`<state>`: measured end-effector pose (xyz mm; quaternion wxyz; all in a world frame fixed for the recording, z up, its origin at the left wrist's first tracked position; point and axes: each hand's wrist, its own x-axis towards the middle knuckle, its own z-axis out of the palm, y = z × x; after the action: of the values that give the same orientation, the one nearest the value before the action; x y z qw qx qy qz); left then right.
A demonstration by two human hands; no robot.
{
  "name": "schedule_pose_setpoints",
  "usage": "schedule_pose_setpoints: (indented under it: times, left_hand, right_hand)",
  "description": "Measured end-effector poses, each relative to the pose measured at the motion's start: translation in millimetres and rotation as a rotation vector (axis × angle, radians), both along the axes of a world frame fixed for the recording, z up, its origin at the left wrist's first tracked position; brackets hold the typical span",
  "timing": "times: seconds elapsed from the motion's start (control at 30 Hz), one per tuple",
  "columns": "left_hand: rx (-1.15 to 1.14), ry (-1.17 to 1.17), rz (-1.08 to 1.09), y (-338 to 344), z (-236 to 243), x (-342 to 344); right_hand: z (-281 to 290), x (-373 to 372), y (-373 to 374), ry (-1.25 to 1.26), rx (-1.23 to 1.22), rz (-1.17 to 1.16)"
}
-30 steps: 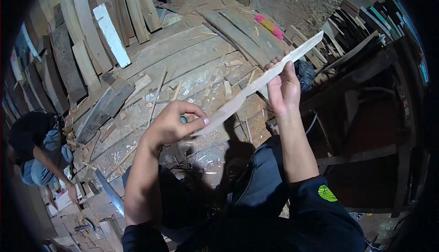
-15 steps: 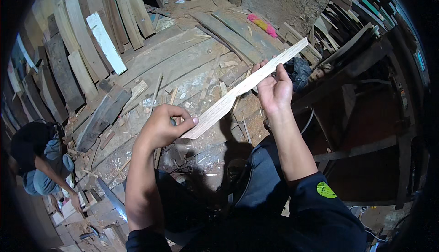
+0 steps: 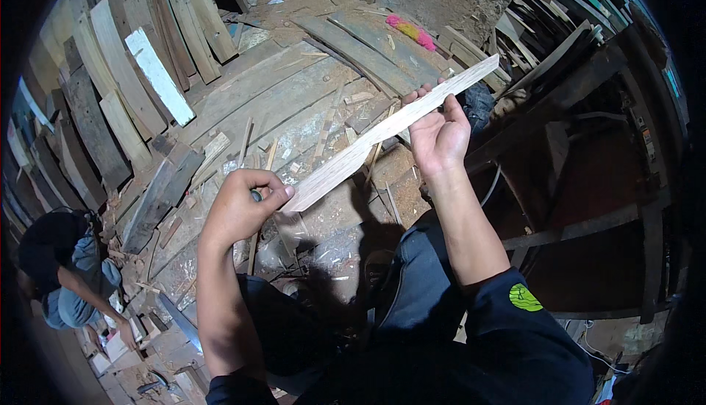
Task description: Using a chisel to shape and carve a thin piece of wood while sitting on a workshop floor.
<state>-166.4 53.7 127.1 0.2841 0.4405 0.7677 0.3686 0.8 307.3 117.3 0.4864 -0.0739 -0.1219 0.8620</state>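
A pale strip of wood (image 3: 342, 164) with a stepped edge near its middle slants up to the right in front of me, above the littered floor. Its lower left end is pinched between the thumb and fingers of my left hand (image 3: 243, 203). Palm up, my right hand (image 3: 441, 139) supports the other half; the thumb lies at the near edge and the fingers reach beneath and past the far edge. Part of those fingers is hidden by the strip.
Boards (image 3: 118, 59) lean in a row at the upper left. At the lower left a person (image 3: 70, 265) crouches by wood pieces and a saw blade (image 3: 179, 320). A dark frame (image 3: 581, 236) stands right, a pink and yellow fluffy thing (image 3: 410, 31) lies farther back, and offcuts cover the floor.
My left hand and its end of the strip have shifted slightly left and up. More of the strip's broad face shows. Both hands keep their hold, and the whole view has shifted a little.
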Motion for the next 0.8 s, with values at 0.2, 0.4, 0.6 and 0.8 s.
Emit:
schedule_pose_setpoints:
  times: [0.2,0.4,0.6,0.8]
  left_hand:
    - [0.028,0.042,-0.058,1.0,-1.6,3.1]
    - [0.014,-0.008,-0.104,3.4,1.9,6.5]
    - [0.105,-0.061,-0.029,9.0,-8.8,6.0]
    - [0.258,-0.143,0.11,6.2,-7.4,3.8]
  right_hand:
    - [-1.1,-1.0,0.4,-0.049,0.054,0.013]
    - [6.0,-3.1,-2.1,-0.229,0.312,-0.119]
    - [-1.1,-1.5,7.5,-0.181,0.233,-0.094]
    - [-4.7,-2.4,2.3,-0.241,0.146,-0.096]
